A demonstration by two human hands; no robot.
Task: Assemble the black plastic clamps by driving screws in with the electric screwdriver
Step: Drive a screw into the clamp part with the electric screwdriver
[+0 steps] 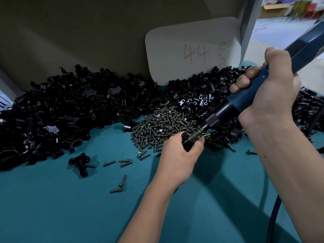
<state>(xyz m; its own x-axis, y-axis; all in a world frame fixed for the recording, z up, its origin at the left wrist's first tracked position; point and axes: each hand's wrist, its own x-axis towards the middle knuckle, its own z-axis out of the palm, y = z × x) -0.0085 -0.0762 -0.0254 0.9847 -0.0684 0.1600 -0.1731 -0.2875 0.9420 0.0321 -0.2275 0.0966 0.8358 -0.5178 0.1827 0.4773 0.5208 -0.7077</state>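
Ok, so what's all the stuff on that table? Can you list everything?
black clamp parts: too many to count, black, heaped along the back of the table
screws: a big pile, dull grey, middle of the table, plus a few loose ones nearer
assembled clamp: one, black, alone in front of the heap
card: one, pale, "44" written on it, leaning at the back
table: one, teal top
electric screwdriver: one, blue and black, tip at the held clamp
held clamp: one, black
left hand: grips the held clamp
right hand: grips the electric screwdriver
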